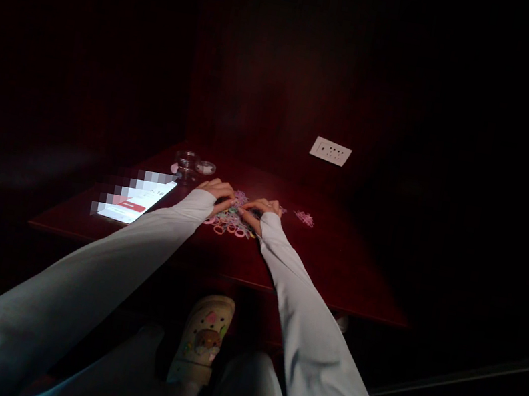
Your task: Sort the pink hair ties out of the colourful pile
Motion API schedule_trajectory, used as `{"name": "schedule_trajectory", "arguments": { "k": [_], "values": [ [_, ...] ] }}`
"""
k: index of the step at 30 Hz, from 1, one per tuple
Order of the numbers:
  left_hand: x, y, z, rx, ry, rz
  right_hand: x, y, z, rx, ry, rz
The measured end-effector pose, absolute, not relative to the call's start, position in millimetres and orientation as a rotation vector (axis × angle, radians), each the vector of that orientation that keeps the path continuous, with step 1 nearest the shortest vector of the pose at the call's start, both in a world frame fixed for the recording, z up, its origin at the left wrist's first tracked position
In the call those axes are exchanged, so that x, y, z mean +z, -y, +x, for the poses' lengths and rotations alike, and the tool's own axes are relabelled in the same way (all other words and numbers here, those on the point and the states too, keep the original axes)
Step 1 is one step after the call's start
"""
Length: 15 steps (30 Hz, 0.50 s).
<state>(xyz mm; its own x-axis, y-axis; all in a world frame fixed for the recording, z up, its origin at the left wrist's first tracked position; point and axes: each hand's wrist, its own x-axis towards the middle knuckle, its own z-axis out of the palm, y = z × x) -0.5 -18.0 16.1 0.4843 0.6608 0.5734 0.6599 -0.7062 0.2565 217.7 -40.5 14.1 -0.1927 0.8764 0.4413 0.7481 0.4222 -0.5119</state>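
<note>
A loose heap of small coloured hair ties (231, 228), mostly pink with some green, orange and pale ones, lies on the dark red table. My left hand (217, 193) is at the heap's left side, fingers curled down with the tips drawn in toward the thumb. Facing it from the right, my right hand (262, 210) bends its fingers and thumb together over the same heap. The two sets of fingertips are close to each other. Whatever is pinched in either hand is too small to make out. A smaller bunch of pink bands (304, 218) lies apart, right of my right hand.
A clear jar (186, 162) stands at the table's back left, beside a round lid or shallow dish (206, 167). A lit phone (138, 202) lies left of my left forearm. A white socket plate (330, 151) is on the wall behind. Below the table edge shows a clog (204, 336).
</note>
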Motion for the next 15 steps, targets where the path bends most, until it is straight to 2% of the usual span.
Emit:
{"name": "schedule_trajectory", "arguments": {
  "k": [10, 15],
  "values": [
    [18.4, 21.3, -0.5, 1.048, -1.215, 2.706, 17.6, 40.3, 219.9, 0.167, 1.939, -1.372],
    [20.5, 23.5, -2.0, 1.052, -1.214, 2.72, 25.4, 34.4, 251.3, 0.013, 1.651, -1.546]
  ]
}}
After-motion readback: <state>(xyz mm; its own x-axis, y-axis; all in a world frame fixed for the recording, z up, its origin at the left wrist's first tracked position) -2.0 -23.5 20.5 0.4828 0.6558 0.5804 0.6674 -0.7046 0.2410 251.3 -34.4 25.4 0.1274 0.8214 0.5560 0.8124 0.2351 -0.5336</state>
